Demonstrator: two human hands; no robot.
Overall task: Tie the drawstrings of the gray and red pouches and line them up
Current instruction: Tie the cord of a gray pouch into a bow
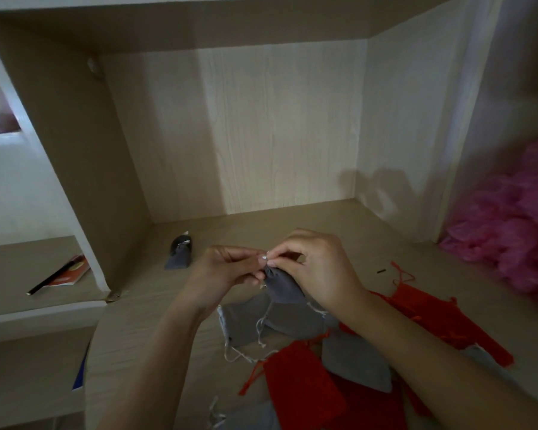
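While a heap of untied pouches waits closest to the person, at five to six o'clock of the view, the work goes on just beyond it. That heap mixes a flat red pouch [302, 377], a flat gray pouch [351, 364] beside it and more red pouches [441, 318] toward four o'clock, their cords trailing loose on the wooden desk [137, 336].

Above the heap, near the centre, both hands hold one dark gray pouch [281, 285] lifted off the desk. The right hand [317, 262] has its fingers curled round the gathered neck and pinches the drawstring [265, 258]. The left hand [221, 268], at nine o'clock of it, pinches the same cord, fingertips nearly meeting.

I judge the step to be knotting this pouch's drawstring, with the neck drawn shut; the fingers hide whether a knot is formed. Next would come pulling the ends apart to tighten it. The pouch then goes toward ten o'clock, where one tied gray pouch [180, 252] lies farther back near the alcove's left wall, to be set just beside that one.

Far off at three o'clock sits crumpled pink plastic [516, 231].
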